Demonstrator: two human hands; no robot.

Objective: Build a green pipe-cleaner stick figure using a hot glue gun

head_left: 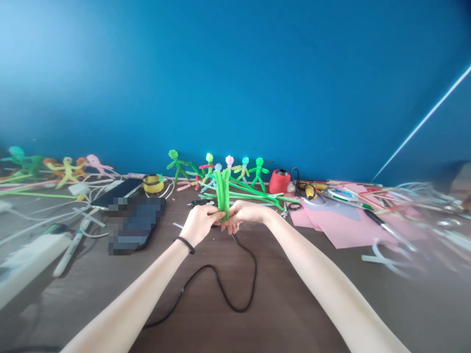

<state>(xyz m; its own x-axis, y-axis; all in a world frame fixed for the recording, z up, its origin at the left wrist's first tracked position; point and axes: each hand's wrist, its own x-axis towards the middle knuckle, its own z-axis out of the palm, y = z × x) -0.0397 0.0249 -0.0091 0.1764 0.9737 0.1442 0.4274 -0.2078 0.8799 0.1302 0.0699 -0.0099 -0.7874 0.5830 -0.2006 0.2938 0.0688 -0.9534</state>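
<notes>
A bundle of bright green pipe cleaners (222,190) stands upright between my two hands above the table. My left hand (200,221), with a black band at the wrist, pinches the lower part of the bundle from the left. From the right, the fingers of my right hand (241,215) close on the same lower end. Its bottom tip is partly hidden by my fingers. Behind it, more loose green pipe cleaners (259,192) lie on the table, and a black tool (201,202) rests just beyond my left hand.
Pipe-cleaner figures, such as a green one (259,171), line the blue wall. A black cable (253,274) curls across the brown table (294,304). Left are a phone (142,223), white cords and a power strip (33,262); right are pink sheets (338,228) and a pen (390,229).
</notes>
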